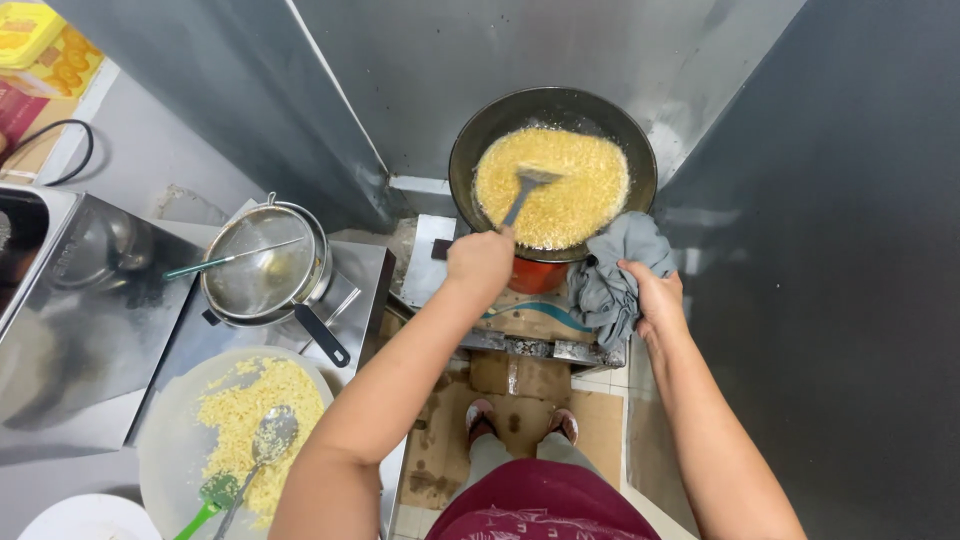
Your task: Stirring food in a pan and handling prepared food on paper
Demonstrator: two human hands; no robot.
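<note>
Dark wok [640, 150] sits on an orange burner [537, 274], full of yellow crumbly food [575, 195] spread in bubbling oil. Metal spatula [527, 186] has its blade in the food at the wok's middle, handle running down toward the near rim. Left hand [480, 262] is at the wok's near-left rim, fist closed round the spatula handle. Right hand [655, 298] is at the wok's near-right rim, fingers curled tight on a grey cloth [612, 272] bunched against the rim. Below the wok, the burner stands on a low metal stand [530, 345]; the person's feet in sandals [520, 420] stand on brown cardboard [600, 420] just in front of it. Steel wall panels [420, 70] rise behind the wok and on both sides of it. Left of the wok, a steel pot [318, 278] holds a mesh strainer [262, 262] with a thin green-handled tool [225, 261] lying across it. Further left and nearer than the wok, a round tray [165, 450] carries a heap of the same yellow food [255, 415], with a skimmer ladle [272, 437] and a green-handled utensil [212, 500] resting on it. A white plate edge [85, 518] shows at the tray's near side.
</note>
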